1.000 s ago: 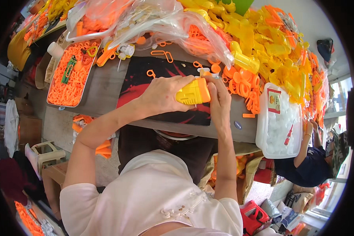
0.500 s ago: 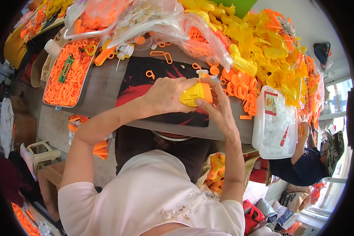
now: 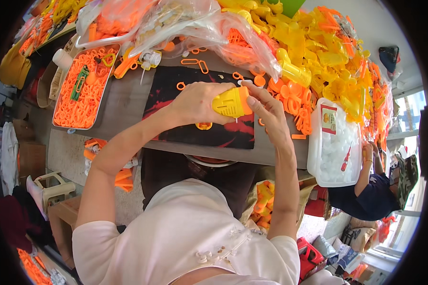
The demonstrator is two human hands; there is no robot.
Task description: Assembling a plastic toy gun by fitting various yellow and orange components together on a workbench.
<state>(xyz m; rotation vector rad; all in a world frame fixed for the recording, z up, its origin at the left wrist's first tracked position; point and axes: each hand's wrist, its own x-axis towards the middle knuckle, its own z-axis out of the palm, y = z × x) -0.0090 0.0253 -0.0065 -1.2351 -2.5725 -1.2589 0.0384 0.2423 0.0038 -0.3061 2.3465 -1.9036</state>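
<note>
In my left hand (image 3: 195, 105) is a yellow plastic housing (image 3: 227, 103) with slots in its side, fingers wrapped around it. An orange cap (image 3: 245, 100) sits on its right end, and my right hand (image 3: 270, 111) grips there with thumb and fingers. A thin pale pin (image 3: 236, 120) shows under the housing. Below my left hand, a small orange and yellow piece (image 3: 204, 126) lies on the black and red mat (image 3: 176, 76). Orange clips (image 3: 195, 62) lie beyond the mat.
A metal tray (image 3: 104, 90) of orange rings stands at left. Clear bags (image 3: 190, 28), heaped yellow parts (image 3: 290, 42) and orange discs (image 3: 290, 95) line the far side. A white tub (image 3: 318, 156) with a red screwdriver (image 3: 346, 156) is at right, near another person (image 3: 366, 197).
The housing has turned in my hands, its slotted side now facing me more. The small orange and yellow piece on the mat now shows below my left hand.
</note>
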